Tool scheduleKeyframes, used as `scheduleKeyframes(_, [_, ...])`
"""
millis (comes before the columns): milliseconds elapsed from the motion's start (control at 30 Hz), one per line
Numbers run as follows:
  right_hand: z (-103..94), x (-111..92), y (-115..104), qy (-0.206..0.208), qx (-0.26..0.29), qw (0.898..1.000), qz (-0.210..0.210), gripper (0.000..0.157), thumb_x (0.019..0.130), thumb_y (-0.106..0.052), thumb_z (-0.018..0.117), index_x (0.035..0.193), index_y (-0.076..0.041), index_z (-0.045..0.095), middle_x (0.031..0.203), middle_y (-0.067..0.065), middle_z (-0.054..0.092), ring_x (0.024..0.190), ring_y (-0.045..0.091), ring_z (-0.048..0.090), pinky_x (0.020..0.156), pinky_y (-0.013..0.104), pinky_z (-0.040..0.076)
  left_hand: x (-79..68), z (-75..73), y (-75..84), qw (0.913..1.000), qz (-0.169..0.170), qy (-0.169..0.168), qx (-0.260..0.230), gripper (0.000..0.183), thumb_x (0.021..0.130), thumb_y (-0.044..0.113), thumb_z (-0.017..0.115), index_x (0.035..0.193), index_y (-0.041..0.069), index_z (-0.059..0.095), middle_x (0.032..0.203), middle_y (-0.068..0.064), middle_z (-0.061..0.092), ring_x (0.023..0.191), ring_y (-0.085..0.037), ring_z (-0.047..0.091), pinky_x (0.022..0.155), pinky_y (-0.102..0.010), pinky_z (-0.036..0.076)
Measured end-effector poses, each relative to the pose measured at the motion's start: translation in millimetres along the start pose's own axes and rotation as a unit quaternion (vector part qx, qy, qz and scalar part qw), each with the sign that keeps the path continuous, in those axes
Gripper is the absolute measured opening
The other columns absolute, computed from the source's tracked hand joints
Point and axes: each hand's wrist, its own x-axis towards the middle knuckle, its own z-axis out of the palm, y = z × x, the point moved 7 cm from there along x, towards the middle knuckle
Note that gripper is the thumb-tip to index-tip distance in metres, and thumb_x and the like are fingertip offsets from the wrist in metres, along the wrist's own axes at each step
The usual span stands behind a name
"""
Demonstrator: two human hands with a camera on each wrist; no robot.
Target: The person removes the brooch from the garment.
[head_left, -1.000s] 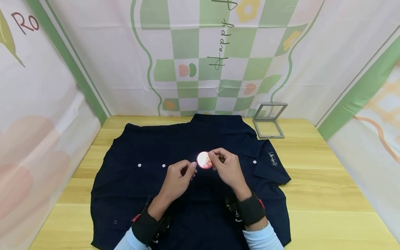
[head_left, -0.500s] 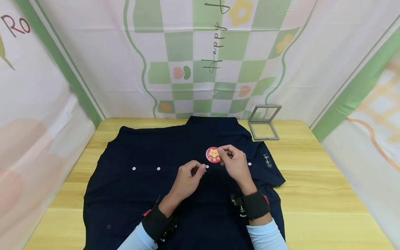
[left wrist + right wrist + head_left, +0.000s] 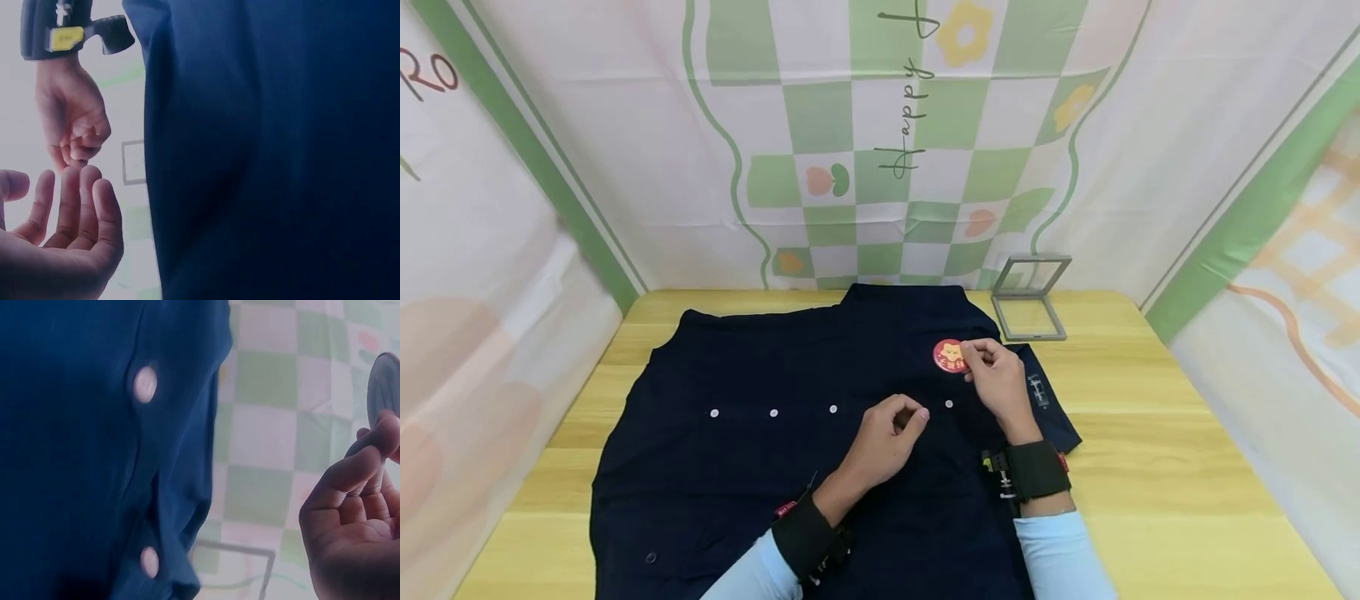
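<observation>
Between thumb and fingertips, my right hand [image 3: 1003,387] pinches the edge of a round red badge [image 3: 950,356] with a yellow star-shaped figure. Its grey back side faces the right wrist camera, where the badge [image 3: 382,387] sits at the right edge. Beneath both hands a dark navy button-up shirt [image 3: 760,483] lies spread out, collar toward the back. My left hand [image 3: 883,437] hovers over the middle of the shirt, fingers relaxed and bent, holding nothing. The left wrist view shows that thumb apart from the fingers [image 3: 107,212].
A grey square frame case [image 3: 1030,298] stands unfolded at the table's back right, beside the shirt's collar side. The light wooden table [image 3: 1172,467] shows around the shirt. A patterned cloth [image 3: 820,117] hangs behind the table and along its sides.
My right hand has carried the badge rightward and toward the collar side of the shirt. My left hand has also shifted right. The camera view has turned slightly.
</observation>
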Motion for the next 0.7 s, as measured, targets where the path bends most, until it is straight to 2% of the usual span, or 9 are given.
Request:
scheduleKeyframes(133, [-7.9, 13.7, 11.9, 0.001, -0.018, 1.0, 0.018, 0.041, 0.099, -0.039, 0.057, 0.113, -0.003, 0.067, 0.077, -0.007, 0.067, 0.062, 0.0, 0.059, 0.06, 0.02, 0.047, 3.6, 8.8, 1.1, 0.9999, -0.008, -0.013, -0.006, 0.02, 0.101, 0.02, 0.055, 0.101, 0.005, 0.067, 0.089, -0.004, 0.062, 0.069, -0.002, 0.052, 0.064, -0.019, 0.048])
scheduleKeyframes(333, [-18.6, 32.2, 23.1, 0.004, -0.028, 0.999, 0.032, 0.043, 0.099, -0.041, 0.055, 0.116, -0.002, 0.065, 0.074, -0.016, 0.062, 0.062, -0.003, 0.059, 0.065, 0.018, 0.048, 11.3, 16.5, 3.0, 0.9993, -0.024, -0.022, -0.019, 0.021, 0.101, 0.024, 0.054, 0.105, 0.007, 0.066, 0.095, -0.004, 0.064, 0.076, -0.002, 0.056, 0.069, -0.019, 0.05])
scheduleKeyframes(433, [-26.2, 41.6, 26.0, 0.018, -0.025, 0.999, 0.032, 0.042, 0.099, -0.039, 0.055, 0.115, -0.001, 0.065, 0.07, -0.02, 0.059, 0.06, -0.004, 0.058, 0.064, 0.016, 0.047, 18.4, 17.5, 4.8, 0.9991, -0.027, -0.022, -0.023, 0.024, 0.102, 0.027, 0.053, 0.108, 0.008, 0.066, 0.1, -0.004, 0.066, 0.083, -0.004, 0.059, 0.071, -0.019, 0.05])
scheduleKeyframes(700, [-46.7, 65.9, 31.4, 0.037, -0.035, 0.998, 0.032, 0.042, 0.1, -0.037, 0.053, 0.116, 0.001, 0.064, 0.066, -0.024, 0.056, 0.06, -0.004, 0.058, 0.059, 0.014, 0.045, 34.3, 14.9, 8.2, 0.9985, -0.041, -0.011, -0.033, 0.022, 0.103, 0.028, 0.052, 0.107, 0.01, 0.065, 0.101, -0.005, 0.064, 0.085, -0.008, 0.059, 0.07, -0.019, 0.047])
